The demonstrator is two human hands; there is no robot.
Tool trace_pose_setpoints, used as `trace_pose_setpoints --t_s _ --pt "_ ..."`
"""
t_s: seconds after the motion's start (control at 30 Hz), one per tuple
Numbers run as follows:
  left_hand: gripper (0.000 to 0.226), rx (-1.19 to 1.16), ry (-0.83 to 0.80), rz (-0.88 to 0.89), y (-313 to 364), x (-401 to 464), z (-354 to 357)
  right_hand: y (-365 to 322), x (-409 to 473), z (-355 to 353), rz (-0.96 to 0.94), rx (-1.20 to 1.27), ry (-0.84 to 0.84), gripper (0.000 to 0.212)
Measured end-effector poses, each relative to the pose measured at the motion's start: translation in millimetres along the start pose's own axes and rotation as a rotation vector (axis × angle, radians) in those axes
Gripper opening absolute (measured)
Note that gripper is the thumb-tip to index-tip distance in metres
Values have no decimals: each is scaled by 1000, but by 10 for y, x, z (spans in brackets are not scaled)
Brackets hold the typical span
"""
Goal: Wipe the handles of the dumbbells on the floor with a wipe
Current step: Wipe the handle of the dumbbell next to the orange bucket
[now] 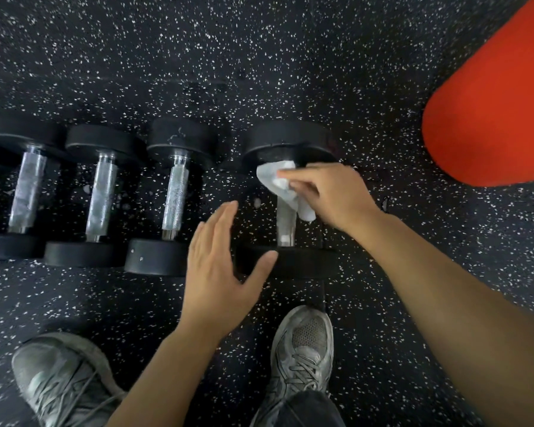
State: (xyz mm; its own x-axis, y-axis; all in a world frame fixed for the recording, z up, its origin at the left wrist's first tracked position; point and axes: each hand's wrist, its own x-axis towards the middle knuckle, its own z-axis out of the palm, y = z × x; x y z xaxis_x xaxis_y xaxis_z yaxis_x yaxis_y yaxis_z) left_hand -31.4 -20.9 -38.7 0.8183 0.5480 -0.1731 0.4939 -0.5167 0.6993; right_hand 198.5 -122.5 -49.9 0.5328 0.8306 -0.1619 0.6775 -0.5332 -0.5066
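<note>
Several black dumbbells with knurled metal handles lie side by side on the speckled floor. My right hand (327, 192) holds a crumpled white wipe (279, 184) against the upper part of the rightmost dumbbell's handle (285, 224). The wipe hides the top of that handle; its lower end shows bare. My left hand (219, 266) hovers flat with fingers apart just left of that dumbbell, thumb over its near black head (293, 260). The other handles, one beside it (174, 198), one further left (101, 200) and one at the far left (27, 194), lie uncovered.
A large red padded object (490, 106) fills the upper right. My two grey sneakers, left (59, 383) and right (302, 349), stand on the black speckled rubber floor (228, 50) just in front of the dumbbell row.
</note>
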Motion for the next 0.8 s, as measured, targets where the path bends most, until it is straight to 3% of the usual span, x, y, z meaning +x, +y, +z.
trace_pose_setpoints --t_s 0.07,0.2,0.27,0.33,0.43,0.5,0.57,0.7,0.8 --pt "97 -36 14 -49 -31 -37 -9 28 -4 -1 16 8 -27 29" --pt "104 -59 -2 -55 98 -27 70 -21 -219 -85 -32 42 -435 26" --pt "107 -57 -12 -53 168 1 113 -6 -291 -117 -21 25 -543 28" --pt "110 -52 -33 -37 244 28 159 15 -267 -154 0 -16 -478 26" --pt "103 -27 -63 28 337 26 227 112 -165 -211 39 -104 -153 29" --pt "97 -19 -60 57 334 10 256 167 -146 -236 53 -131 -28 31" --pt "94 -20 -62 55 292 -5 276 186 -204 -218 53 -104 -109 31" --pt "96 -28 -75 50 238 -32 301 92 -430 -277 69 -27 -502 28" --pt "101 -54 -78 35 282 -34 331 52 -415 -346 103 -59 -546 25"
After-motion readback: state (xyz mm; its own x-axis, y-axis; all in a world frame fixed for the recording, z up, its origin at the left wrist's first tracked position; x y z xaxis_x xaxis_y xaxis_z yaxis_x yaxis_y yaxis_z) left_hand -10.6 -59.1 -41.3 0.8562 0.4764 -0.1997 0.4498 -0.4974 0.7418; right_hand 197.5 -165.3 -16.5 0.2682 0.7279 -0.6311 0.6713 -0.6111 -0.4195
